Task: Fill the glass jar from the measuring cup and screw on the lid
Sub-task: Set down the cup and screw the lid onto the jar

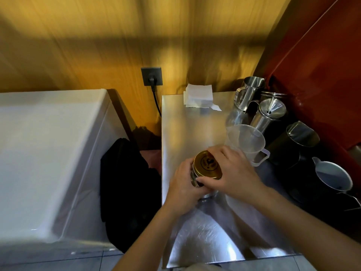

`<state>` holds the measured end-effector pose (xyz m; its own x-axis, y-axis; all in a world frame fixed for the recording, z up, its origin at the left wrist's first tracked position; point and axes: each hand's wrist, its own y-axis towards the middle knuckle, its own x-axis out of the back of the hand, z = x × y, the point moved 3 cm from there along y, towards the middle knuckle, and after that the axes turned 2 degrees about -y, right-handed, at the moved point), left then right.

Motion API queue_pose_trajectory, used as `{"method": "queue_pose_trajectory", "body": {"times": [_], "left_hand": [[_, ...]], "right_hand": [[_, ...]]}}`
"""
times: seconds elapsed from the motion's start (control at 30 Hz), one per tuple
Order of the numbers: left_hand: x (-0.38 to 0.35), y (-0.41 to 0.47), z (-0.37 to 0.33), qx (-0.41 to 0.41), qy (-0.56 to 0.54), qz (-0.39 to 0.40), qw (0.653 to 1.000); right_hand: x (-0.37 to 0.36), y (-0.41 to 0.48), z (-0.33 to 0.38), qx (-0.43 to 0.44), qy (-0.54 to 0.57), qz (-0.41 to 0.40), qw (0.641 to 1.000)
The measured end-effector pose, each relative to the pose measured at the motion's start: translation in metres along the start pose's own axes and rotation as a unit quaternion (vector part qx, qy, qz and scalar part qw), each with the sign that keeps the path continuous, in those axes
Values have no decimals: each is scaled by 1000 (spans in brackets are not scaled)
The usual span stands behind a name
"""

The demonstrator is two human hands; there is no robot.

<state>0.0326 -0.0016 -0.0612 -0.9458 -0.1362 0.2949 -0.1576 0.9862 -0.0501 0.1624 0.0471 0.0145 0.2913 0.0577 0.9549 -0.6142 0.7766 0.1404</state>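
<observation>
A café or drinks-preparation corner is suggested. A stainless-steel tabletop (195, 124) is set against a wood-panelled wall (97, 45), and steel milk pitchers (249, 92), a funnel (272, 108) and stacked paper napkins (198, 95) are kept along its far edge.

The only marking in view is on the gold lid (207, 164) of the jar: a black round emblem printed in the middle of its top, with what looks like a ring of small lettering around a central figure. It is too blurred and too small to read. Nothing else shows legible text, numbers or signs.
</observation>
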Motion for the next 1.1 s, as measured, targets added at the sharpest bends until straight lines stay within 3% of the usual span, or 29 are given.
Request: {"method": "queue_pose_trajectory", "body": {"times": [0.07, 0.13, 0.27, 0.37, 0.57, 0.63, 0.8, 1.0, 1.1], "left_hand": [[-8, -8, -3, -2, 24, -66, 998], [-11, -11, -7, -7, 23, -88, 996], [-1, -1, -9, -5, -10, 15, 1000], [10, 8, -5, 9, -15, 86, 996], [7, 9, 1, 24, -45, 78, 996], [6, 8, 2, 18, -44, 72, 996], [7, 10, 2, -2, -26, 72, 997], [8, 10, 5, 20, -7, 81, 996], [7, 11, 7, 19, 3, 93, 995]], "right_hand": [[-5, -2, 7, -50, -36, -22, 998], [-6, 1, 11, -46, -52, -17, 997], [5, 9, 5, 83, 76, 123, 986], [15, 15, 0, 138, 87, 185, 969], [19, 22, 3, 55, -78, 50, 994], [16, 21, 0, 55, -78, 58, 994], [16, 19, 0, 175, 34, 191, 965], [18, 23, 5, 139, -124, 99, 977], [15, 19, 3, 159, -135, 88, 974]]}}
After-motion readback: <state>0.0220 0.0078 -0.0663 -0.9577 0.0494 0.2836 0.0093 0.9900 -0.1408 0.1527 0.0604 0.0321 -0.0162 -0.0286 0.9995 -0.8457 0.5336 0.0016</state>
